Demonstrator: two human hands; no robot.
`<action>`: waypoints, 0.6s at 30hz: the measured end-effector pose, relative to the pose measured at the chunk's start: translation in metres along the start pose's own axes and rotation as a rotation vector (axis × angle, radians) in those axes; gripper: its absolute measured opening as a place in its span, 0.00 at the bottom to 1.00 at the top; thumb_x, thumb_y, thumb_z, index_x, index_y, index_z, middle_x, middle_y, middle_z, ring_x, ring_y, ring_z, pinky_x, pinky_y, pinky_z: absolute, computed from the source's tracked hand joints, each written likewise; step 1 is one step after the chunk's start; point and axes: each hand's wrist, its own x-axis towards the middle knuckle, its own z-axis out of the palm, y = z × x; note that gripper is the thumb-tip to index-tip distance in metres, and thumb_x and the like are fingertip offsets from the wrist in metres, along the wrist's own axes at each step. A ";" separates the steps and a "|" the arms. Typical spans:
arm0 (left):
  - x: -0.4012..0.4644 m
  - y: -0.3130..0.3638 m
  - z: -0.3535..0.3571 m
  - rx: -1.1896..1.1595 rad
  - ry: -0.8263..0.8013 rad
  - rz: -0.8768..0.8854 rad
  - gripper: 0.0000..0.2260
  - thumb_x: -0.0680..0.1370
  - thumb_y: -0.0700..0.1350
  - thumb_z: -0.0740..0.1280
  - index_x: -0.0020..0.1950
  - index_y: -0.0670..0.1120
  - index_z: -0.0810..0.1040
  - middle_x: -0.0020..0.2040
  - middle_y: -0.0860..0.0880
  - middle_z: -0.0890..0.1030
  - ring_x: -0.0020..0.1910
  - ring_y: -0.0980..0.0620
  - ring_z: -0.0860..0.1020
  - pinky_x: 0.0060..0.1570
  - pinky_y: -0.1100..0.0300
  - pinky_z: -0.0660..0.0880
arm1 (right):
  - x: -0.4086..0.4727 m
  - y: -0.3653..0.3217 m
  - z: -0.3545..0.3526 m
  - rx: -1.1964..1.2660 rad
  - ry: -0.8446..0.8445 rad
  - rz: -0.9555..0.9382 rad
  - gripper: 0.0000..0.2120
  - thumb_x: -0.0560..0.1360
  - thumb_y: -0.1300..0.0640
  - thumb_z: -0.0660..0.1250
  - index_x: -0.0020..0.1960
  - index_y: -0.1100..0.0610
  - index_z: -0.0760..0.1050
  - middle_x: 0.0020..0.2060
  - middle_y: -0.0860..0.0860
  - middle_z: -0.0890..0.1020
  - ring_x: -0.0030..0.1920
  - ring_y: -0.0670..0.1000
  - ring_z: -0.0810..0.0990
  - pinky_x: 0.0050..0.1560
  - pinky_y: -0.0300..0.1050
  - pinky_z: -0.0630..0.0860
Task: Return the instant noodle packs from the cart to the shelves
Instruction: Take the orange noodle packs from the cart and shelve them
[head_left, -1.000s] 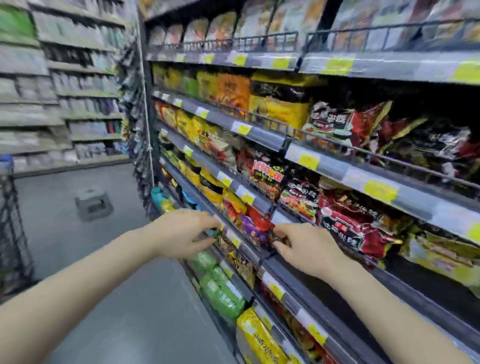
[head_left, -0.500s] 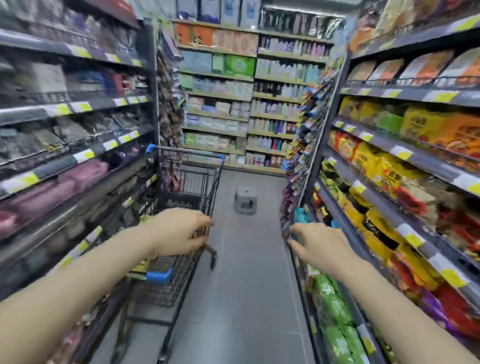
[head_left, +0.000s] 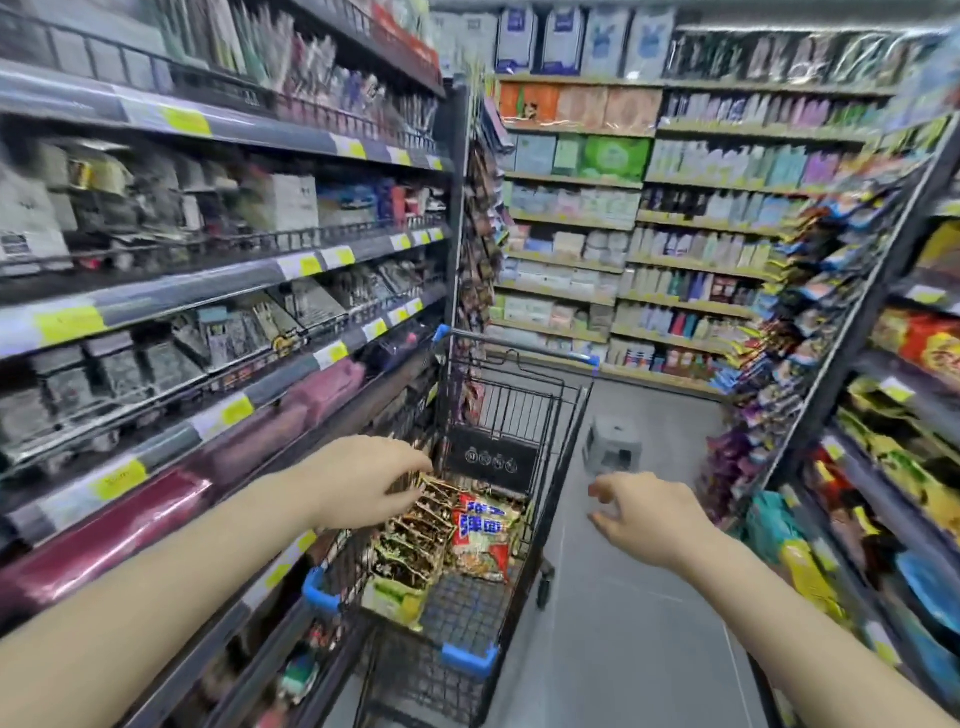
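Left hand (head_left: 363, 480) over the cart (head_left: 470, 660), grip loose above dark noodle packs (head_left: 415, 540), right hand (head_left: 644, 514) beside it, grip wide, holding nothing

A grey tiled floor (head_left: 639, 613) runs along the aisle below the hand level. Dark metal shelving (head_left: 218, 270) with yellow price labels stands to the left of the left hand. A second shelving run (head_left: 883, 395) stands to the right of the right hand. A wooden-edged back wall shelf unit (head_left: 649, 218) closes the aisle beyond both hands. A small grey step stool (head_left: 613, 447) sits on the floor just beyond the right hand. Lighting is bright and even.
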 end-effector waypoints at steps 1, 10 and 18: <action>0.007 -0.009 0.004 -0.009 -0.009 -0.003 0.18 0.79 0.53 0.58 0.68 0.52 0.69 0.66 0.53 0.74 0.64 0.53 0.73 0.61 0.58 0.70 | 0.013 -0.003 0.002 -0.010 -0.009 -0.003 0.17 0.78 0.47 0.57 0.64 0.50 0.72 0.61 0.49 0.78 0.61 0.53 0.76 0.56 0.47 0.74; 0.088 -0.078 0.040 -0.039 -0.045 -0.037 0.19 0.79 0.52 0.58 0.70 0.51 0.67 0.69 0.52 0.72 0.66 0.52 0.71 0.64 0.55 0.69 | 0.135 -0.007 0.025 -0.014 -0.024 -0.050 0.16 0.78 0.47 0.58 0.61 0.51 0.73 0.57 0.49 0.80 0.58 0.54 0.78 0.52 0.48 0.74; 0.172 -0.137 0.067 -0.108 -0.059 -0.070 0.19 0.79 0.52 0.57 0.71 0.52 0.67 0.69 0.53 0.71 0.66 0.53 0.71 0.65 0.56 0.68 | 0.241 0.005 0.052 -0.009 -0.088 -0.046 0.15 0.78 0.48 0.58 0.61 0.52 0.74 0.56 0.51 0.81 0.57 0.55 0.78 0.52 0.48 0.73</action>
